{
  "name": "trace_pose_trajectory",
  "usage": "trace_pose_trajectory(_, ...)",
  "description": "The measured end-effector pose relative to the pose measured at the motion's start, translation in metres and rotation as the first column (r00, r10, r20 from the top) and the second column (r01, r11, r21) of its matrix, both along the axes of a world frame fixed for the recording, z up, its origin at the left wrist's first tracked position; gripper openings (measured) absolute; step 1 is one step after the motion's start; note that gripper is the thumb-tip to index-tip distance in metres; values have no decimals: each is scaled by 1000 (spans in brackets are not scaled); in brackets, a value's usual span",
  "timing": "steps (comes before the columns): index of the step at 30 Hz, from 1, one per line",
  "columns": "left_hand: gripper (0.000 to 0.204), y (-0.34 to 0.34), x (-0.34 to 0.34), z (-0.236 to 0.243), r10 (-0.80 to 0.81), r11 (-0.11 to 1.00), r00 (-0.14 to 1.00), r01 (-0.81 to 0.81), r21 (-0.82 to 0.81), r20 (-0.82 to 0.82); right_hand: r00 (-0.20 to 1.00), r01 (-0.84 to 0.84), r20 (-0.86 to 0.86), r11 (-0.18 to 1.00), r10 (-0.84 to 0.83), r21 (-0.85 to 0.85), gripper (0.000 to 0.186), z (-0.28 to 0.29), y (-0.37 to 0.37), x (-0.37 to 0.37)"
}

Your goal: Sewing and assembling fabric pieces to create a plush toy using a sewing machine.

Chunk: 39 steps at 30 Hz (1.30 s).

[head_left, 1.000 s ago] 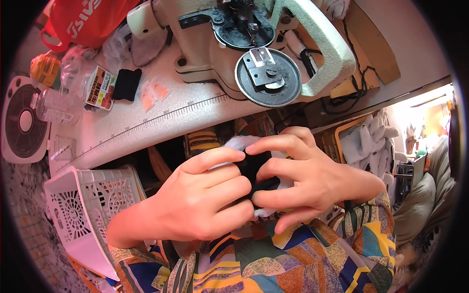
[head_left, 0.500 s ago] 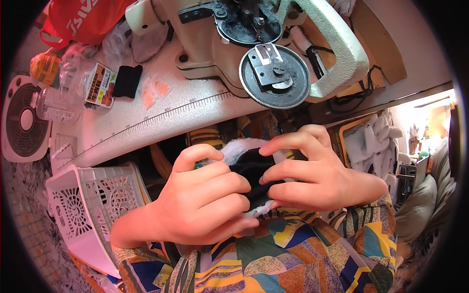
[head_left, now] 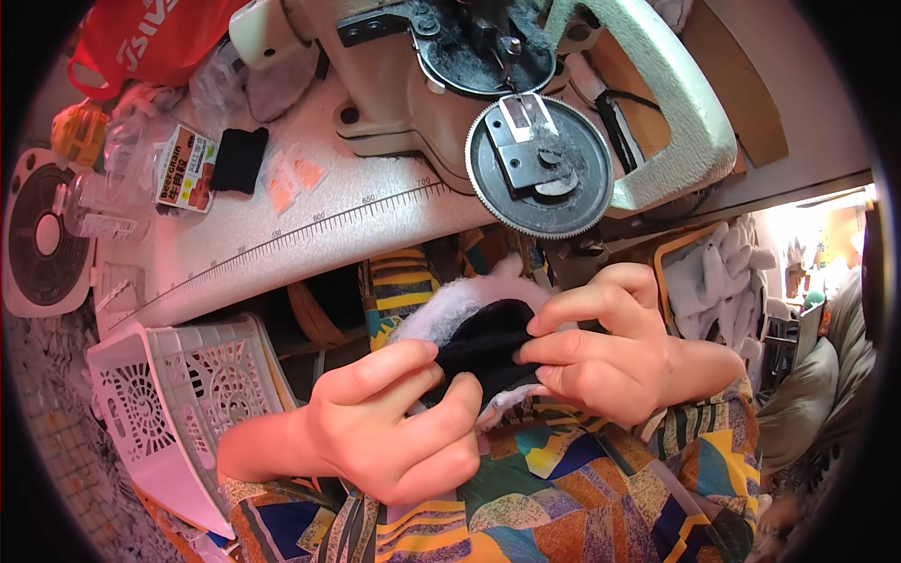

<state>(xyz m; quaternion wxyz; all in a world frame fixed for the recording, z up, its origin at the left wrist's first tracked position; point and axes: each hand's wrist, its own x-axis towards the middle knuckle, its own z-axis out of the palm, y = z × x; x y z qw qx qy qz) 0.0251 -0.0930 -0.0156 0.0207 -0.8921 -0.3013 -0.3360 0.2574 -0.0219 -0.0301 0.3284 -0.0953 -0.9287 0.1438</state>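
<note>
A black cloth piece point(head_left: 488, 342) with a white fluffy layer point(head_left: 441, 310) along its far side is stretched between my hands above my lap. My left hand point(head_left: 399, 422) pinches its left edge between thumb and fingers. On the right edge, my right hand point(head_left: 605, 352) grips with the thumb below and the fingertips on top. More white fluff pokes out at the near edge, between the hands. The underside of the piece is hidden, so how its layers join cannot be made out.
Beyond my hands stands a sewing machine with a toothed disc point(head_left: 540, 169) and a pale curved arm point(head_left: 690, 122). The table edge carries a ruler scale. A white plastic basket point(head_left: 150, 413) stands at left, near a small fan point(head_left: 49, 235). White fluffy pieces point(head_left: 718, 291) fill a container at right.
My left hand has shifted lower and its fingers have opened out somewhat. The right hand has moved slightly right. More of the black cloth and white fluff now shows between them.
</note>
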Motion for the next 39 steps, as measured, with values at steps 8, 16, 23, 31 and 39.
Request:
trace_pose_trajectory(8, 18, 15, 3, -19, 18, 997, 995, -25, 68, 99, 994, 51, 107, 970, -26, -237, 33, 2, 15, 0)
trace_pose_trajectory(16, 19, 50, 2, -27, 30, 991, 992, -45, 123, 120, 990, 116, -3, 810, -144, -575, 23, -14, 40, -3)
trace_pose_trajectory(23, 22, 104, -7, -9, 149, 981, 956, -174, 82, 253, 979, 12, -176, 881, -107, -473, 19, -15, 102, -16)
trace_pose_trajectory(31, 31, 91, -18, 26, 248, 933, 960, -272, 236, 127, 948, -97, -292, 759, -127, -644, 18, 3, 105, -31)
trace_pose_trajectory(39, 15, 89, -10, 18, 295, 876, 953, -300, 378, 72, 909, 6, -317, 770, -270, -638, 13, 13, 98, -28)
